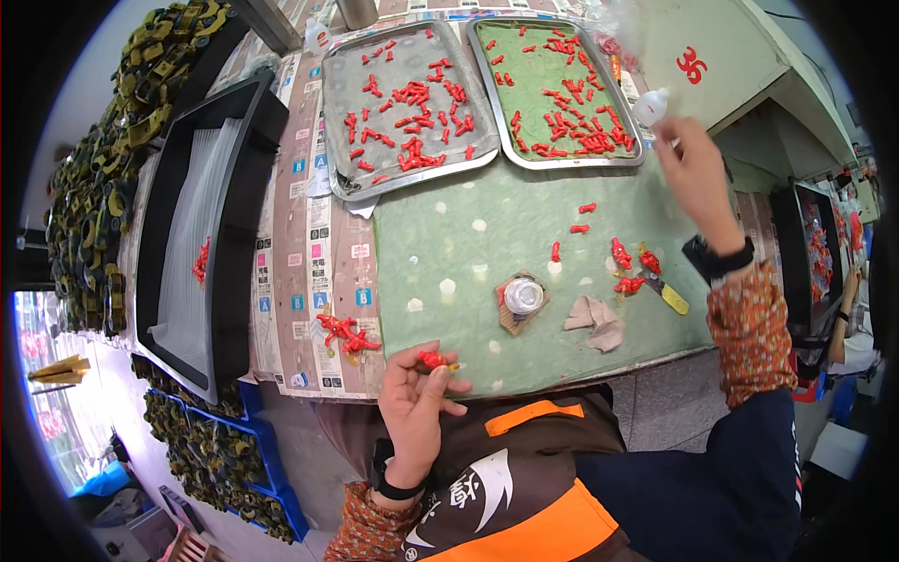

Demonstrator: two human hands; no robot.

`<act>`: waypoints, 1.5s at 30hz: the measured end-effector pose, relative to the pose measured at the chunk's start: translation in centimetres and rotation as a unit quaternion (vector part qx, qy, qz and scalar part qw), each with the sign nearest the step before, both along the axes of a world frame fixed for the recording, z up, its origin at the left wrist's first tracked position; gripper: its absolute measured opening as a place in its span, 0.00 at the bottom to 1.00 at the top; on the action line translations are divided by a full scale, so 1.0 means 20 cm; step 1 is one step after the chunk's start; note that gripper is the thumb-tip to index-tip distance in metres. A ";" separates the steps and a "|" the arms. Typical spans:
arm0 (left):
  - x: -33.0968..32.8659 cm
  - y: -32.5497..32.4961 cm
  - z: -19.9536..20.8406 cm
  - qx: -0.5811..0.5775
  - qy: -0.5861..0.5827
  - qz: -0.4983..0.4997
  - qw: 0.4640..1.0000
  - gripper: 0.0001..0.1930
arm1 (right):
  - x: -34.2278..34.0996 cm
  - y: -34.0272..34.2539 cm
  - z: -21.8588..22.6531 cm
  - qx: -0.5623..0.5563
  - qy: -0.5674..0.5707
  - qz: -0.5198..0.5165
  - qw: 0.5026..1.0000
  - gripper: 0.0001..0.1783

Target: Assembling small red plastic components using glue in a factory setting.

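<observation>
Left hand (412, 398) pinches one small red part (433, 360) at the table edge; right hand (695, 173) grips a small white bottle (650, 106), raised beside the right tray (560, 94). Both trays beyond the hands look well filled, left tray (405, 108) included. Loose red parts (629, 267) left of the right wrist and a small red pile (345, 332) beside the left hand look unprocessed.

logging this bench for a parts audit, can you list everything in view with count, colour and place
metal trays: two, silver, far side of the table, strewn with small red plastic parts
green mat: one, on the table centre
loose red plastic parts: several, red, on the mat at right; another cluster near the front edge
black ridged tray: one, left of the table, a few red parts inside
round silver tin: one, on a brown pad
beige cloth: one, crumpled, on the mat
left hand: fingers pinch one red part
right hand: holds a small white bottle
</observation>
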State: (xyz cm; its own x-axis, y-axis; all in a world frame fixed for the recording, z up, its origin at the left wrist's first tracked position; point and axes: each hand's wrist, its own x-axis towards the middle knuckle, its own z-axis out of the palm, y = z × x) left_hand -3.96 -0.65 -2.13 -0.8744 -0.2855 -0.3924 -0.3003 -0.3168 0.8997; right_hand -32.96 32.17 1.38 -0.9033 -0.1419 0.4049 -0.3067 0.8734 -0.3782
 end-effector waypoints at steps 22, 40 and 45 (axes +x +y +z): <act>0.02 -0.03 0.01 0.035 0.014 -0.021 0.999 0.15 | 0.46 -0.44 0.06 0.042 -0.143 0.255 0.955 0.03; 0.04 -0.05 0.00 0.056 0.022 -0.035 0.998 0.15 | 0.53 -0.50 -0.02 0.154 -0.140 0.248 0.946 0.09; 0.03 -0.04 0.02 0.061 0.015 -0.037 0.997 0.16 | 0.54 -0.49 -0.02 0.107 -0.149 0.261 0.948 0.08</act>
